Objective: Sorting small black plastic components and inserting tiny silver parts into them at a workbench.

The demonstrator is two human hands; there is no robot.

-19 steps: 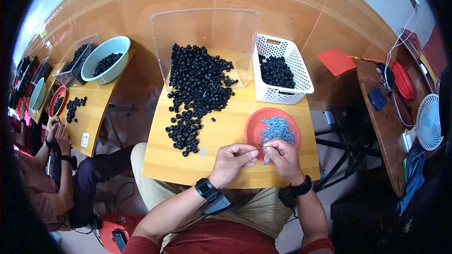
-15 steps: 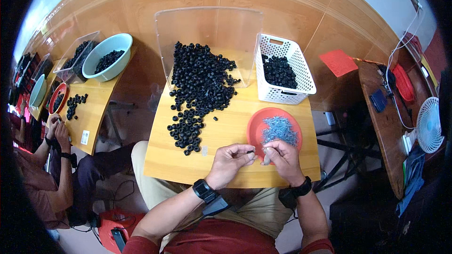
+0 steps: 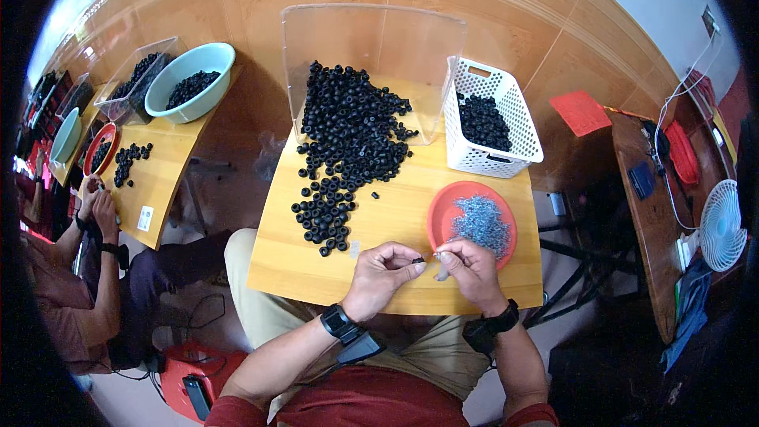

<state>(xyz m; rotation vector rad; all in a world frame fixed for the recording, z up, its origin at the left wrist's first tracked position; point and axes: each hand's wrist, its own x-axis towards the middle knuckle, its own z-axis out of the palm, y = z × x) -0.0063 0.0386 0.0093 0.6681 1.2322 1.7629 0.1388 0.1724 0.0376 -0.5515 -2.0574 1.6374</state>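
Over the near edge of the table, my left hand [image 3: 381,278] pinches a small black plastic piece [image 3: 418,261] between thumb and fingertips. Just right of it, my right hand [image 3: 472,270] is closed in a pinch on something small and thin, too fine to make out. A pale covering shows on one of its fingers. A red round dish [image 3: 436,217] sits right behind the right hand, with a heap of small silvery-blue metal pieces [image 3: 480,225] in it. To the left, many black ring-shaped plastic pieces [image 3: 348,130] lie spread over the table [image 3: 387,225].
A clear plastic bin [image 3: 371,28] lies tipped behind the black pieces. At the back right stands a white perforated basket [image 3: 494,163] of black pieces. A co-worker [image 3: 87,300] sits left at another table with a light-green basin [image 3: 225,83]. A fan [image 3: 721,225] stands far right.
The view has shifted, so the table and its things appear further right. My fingertips have drawn slightly apart, and the black piece in my left hand shows more plainly.
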